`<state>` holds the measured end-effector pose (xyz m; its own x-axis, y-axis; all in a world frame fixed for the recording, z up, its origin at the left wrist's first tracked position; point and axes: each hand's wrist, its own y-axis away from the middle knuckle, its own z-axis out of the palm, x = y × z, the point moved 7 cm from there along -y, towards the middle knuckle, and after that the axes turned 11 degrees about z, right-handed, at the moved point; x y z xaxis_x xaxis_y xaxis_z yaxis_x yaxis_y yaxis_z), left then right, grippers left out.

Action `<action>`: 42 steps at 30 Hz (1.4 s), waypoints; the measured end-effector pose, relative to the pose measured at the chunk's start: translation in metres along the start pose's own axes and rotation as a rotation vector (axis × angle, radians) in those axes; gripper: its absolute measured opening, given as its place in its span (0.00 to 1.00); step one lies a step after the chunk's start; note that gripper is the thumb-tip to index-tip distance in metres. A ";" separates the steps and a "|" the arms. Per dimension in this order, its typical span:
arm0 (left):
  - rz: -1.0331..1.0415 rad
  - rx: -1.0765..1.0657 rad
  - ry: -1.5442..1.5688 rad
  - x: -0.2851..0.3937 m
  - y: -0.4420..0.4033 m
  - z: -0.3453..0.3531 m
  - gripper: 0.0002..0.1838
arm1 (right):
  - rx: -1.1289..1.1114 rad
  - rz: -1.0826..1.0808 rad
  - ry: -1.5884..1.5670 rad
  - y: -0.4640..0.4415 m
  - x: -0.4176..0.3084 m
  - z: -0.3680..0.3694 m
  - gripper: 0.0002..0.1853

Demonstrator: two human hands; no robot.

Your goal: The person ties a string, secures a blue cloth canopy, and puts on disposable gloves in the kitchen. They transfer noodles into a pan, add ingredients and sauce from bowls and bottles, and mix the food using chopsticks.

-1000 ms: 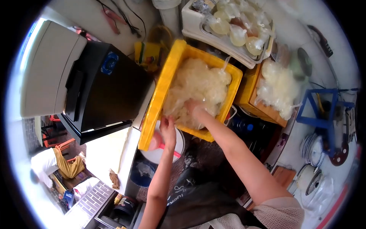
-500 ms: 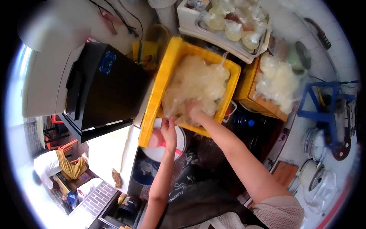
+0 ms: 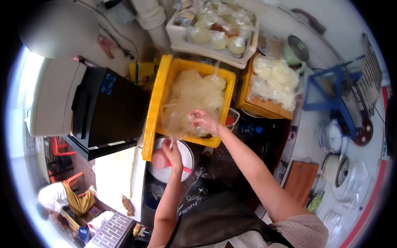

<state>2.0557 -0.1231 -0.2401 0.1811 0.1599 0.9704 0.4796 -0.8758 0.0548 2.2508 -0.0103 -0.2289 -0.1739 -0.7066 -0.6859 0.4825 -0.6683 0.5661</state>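
A yellow plastic crate (image 3: 231, 87) stands in front of me, lined with clear plastic bags (image 3: 192, 93) holding something pale. My right hand (image 3: 204, 121) is over the near part of the bags, fingers bent with gaps between them; nothing distinct shows in its grasp. At the crate's near left rim, my left hand (image 3: 173, 153) has its fingers bent together at the edge of the plastic. Beside that hand is a pink ladle (image 3: 160, 159) with a red handle, above a round white lid or basin (image 3: 188, 159).
A white foam box (image 3: 182, 39) at the back holds several tied bags. Right of the crate, pale bagged food (image 3: 275, 78) lies on a yellow crate with a wooden top (image 3: 271, 105). A black appliance (image 3: 111, 107) stands left. A person (image 3: 53, 198) sits at lower left.
My right hand has come up out of the plastic, so its fingers now show. My left hand is still near the crate's near rim. The whole view has shifted slightly.
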 end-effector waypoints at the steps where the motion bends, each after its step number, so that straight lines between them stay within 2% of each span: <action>1: 0.042 0.012 0.001 0.015 0.003 0.000 0.21 | 0.020 -0.017 -0.008 0.024 -0.012 0.007 0.13; 3: 0.147 -0.005 -0.024 0.032 0.010 -0.001 0.22 | 0.009 0.042 -0.233 0.076 -0.022 0.016 0.12; 4: 0.224 -0.077 -0.106 0.036 0.012 -0.001 0.23 | 0.058 0.008 -0.254 0.098 -0.018 0.012 0.12; 6: 0.252 -0.174 -0.071 0.052 0.032 0.007 0.22 | -0.008 -0.103 -0.355 0.163 -0.001 0.013 0.11; 7: 0.240 -0.249 -0.021 0.073 0.050 0.014 0.22 | 0.048 -0.137 -0.358 0.201 0.013 0.016 0.10; 8: 0.232 -0.336 0.043 0.088 0.069 0.028 0.22 | 0.120 -0.182 -0.353 0.245 0.026 0.017 0.09; 10: 0.403 -0.584 -0.070 0.094 0.110 0.061 0.21 | 0.170 -0.316 -0.464 0.351 0.049 0.020 0.08; 12: 0.276 -0.873 0.203 0.101 0.172 0.097 0.20 | 0.375 -0.467 -0.533 0.459 0.095 0.014 0.09; 14: 0.249 -1.107 0.226 0.089 0.238 0.133 0.20 | 0.745 -0.614 -0.624 0.588 0.157 0.017 0.10; 16: 0.342 -1.333 0.197 0.121 0.332 0.154 0.19 | 1.194 -0.796 -0.692 0.724 0.233 0.028 0.09; 17: 0.368 -1.433 0.202 0.132 0.379 0.158 0.18 | 1.667 -0.695 -0.608 0.797 0.259 0.057 0.11; 18: 0.391 -1.522 0.201 0.141 0.427 0.161 0.18 | 1.856 -0.735 -0.593 0.849 0.330 0.052 0.14; 19: 0.446 -1.617 0.202 0.141 0.473 0.165 0.17 | 2.094 -0.606 -0.530 0.904 0.365 0.071 0.17; 20: 0.398 -1.719 0.246 0.139 0.519 0.164 0.17 | 2.315 -0.454 -0.463 0.950 0.391 0.086 0.19; 22: 0.534 -1.865 0.241 0.146 0.607 0.148 0.17 | 2.708 -0.039 -0.209 1.015 0.411 0.114 0.21; 23: 0.496 -1.955 0.148 0.163 0.654 0.127 0.16 | 2.713 -0.033 -0.235 1.040 0.454 0.099 0.21; 24: 0.450 -2.054 0.186 0.155 0.700 0.111 0.15 | 2.696 0.244 -0.010 1.059 0.516 0.067 0.21; 25: 0.395 -2.151 0.230 0.140 0.736 0.103 0.14 | 2.674 0.383 0.093 1.063 0.534 0.069 0.21; 26: 0.445 -2.232 0.232 0.124 0.769 0.096 0.12 | 2.648 0.517 0.199 1.068 0.550 0.073 0.21; 27: 0.496 -2.313 0.235 0.113 0.799 0.086 0.11 | 2.687 0.508 0.245 1.067 0.535 0.107 0.19; 28: 0.449 -2.386 0.211 0.117 0.830 0.068 0.10 | 2.724 0.507 0.296 1.065 0.528 0.134 0.16; 29: 0.401 -2.463 0.173 0.121 0.854 0.053 0.10 | 2.736 0.064 -0.316 1.057 0.576 0.141 0.14; 30: 0.412 -2.493 0.145 0.119 0.874 0.052 0.10 | 2.663 -0.038 -0.543 1.033 0.594 0.160 0.13; 31: 0.265 -2.559 0.116 0.110 0.901 0.046 0.09 | 2.581 -0.129 -0.758 1.005 0.607 0.188 0.12; 32: 0.095 -2.615 0.092 0.095 0.923 0.033 0.09 | 2.556 -0.153 -0.815 0.972 0.637 0.201 0.12; 33: 0.058 -2.650 0.097 0.080 0.943 0.027 0.09 | 2.544 -0.170 -0.849 0.944 0.673 0.212 0.12; 35: -0.189 -2.637 -0.018 0.041 0.990 0.028 0.08 | 2.470 -0.542 -1.313 0.918 0.714 0.242 0.10; 36: -0.207 -2.651 -0.006 0.032 1.012 0.025 0.08 | 2.493 -0.530 -1.307 0.927 0.759 0.252 0.10; 38: -0.798 -2.588 -0.197 -0.002 1.044 0.024 0.08 | 2.590 -0.595 -1.370 0.935 0.865 0.260 0.10; 39: -0.923 -2.561 -0.198 -0.033 1.061 0.034 0.10 | 2.456 -1.020 -1.602 0.953 0.861 0.270 0.11; 40: -0.900 -2.577 -0.192 -0.021 1.068 0.029 0.10 | 2.455 -1.051 -1.600 0.972 0.887 0.266 0.11; 42: -1.140 -2.448 -0.308 -0.001 1.089 -0.002 0.09 | 2.352 -1.369 -1.775 1.021 0.944 0.275 0.11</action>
<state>2.5759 -1.0785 -0.1812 0.7867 0.4326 0.4403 -0.5988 0.7082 0.3740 2.3432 -1.4237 -0.1730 0.2050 0.6160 -0.7606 -0.3749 0.7673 0.5203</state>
